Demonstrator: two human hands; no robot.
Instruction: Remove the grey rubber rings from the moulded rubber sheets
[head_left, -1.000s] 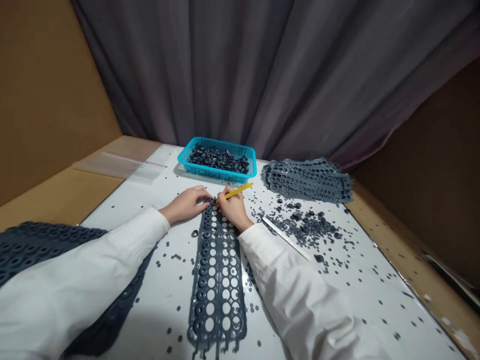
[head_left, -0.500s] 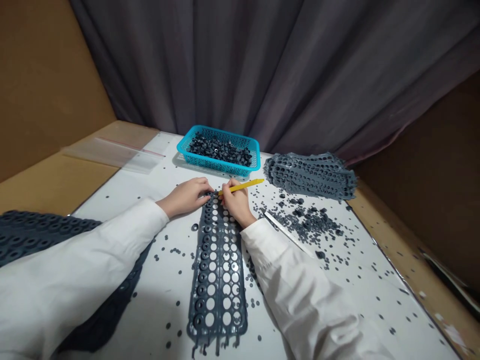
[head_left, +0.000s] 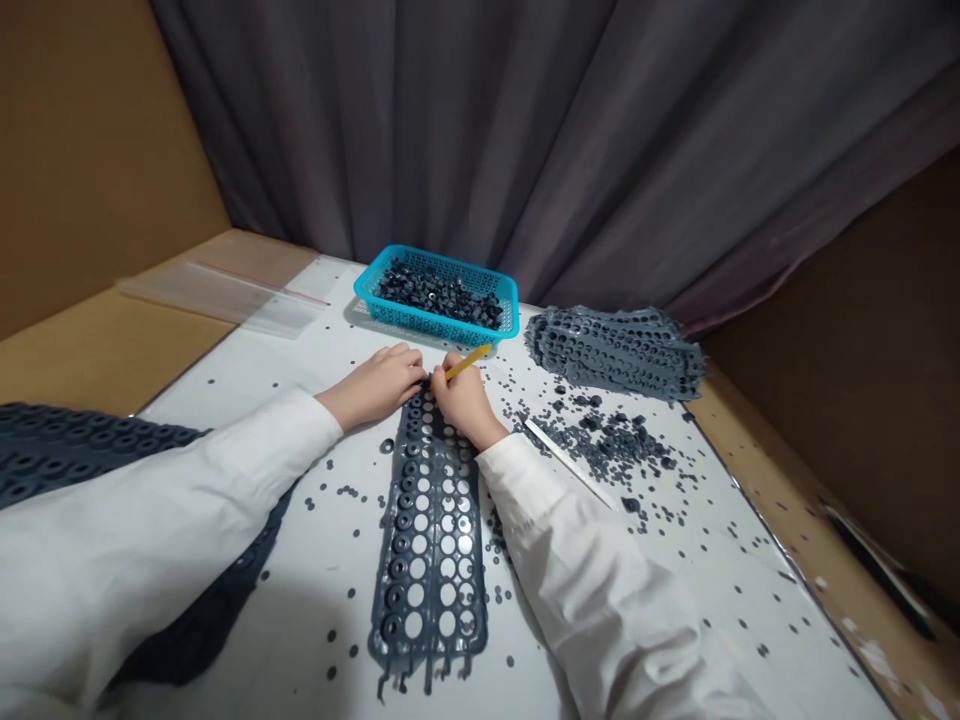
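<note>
A long dark grey rubber sheet (head_left: 430, 540) lies on the white tabletop, pointing away from me. Several rows of round holes run along it, and ring-shaped rubber pieces still fill its left row. At the far left corner, my left hand (head_left: 384, 383) is closed with curled fingers on the sheet's edge; its fingertips are partly hidden. My right hand (head_left: 466, 405) grips a yellow pen-like stick (head_left: 470, 361) over the far end, close to the left fingers. The stick's lower tip is hidden by the hand.
A blue basket (head_left: 436, 328) of small dark rubber pieces stands at the back. Stacked perforated sheets (head_left: 615, 350) lie back right, beside scattered bits (head_left: 626, 445) and a white stick (head_left: 566, 460). More ringed sheets (head_left: 82, 445) lie left, under my sleeve; a clear plastic bag (head_left: 247, 290) lies behind.
My right hand has moved slightly left toward my left hand, and the yellow stick now stands steeper. My left fingers have curled more. The view has shifted a little.
</note>
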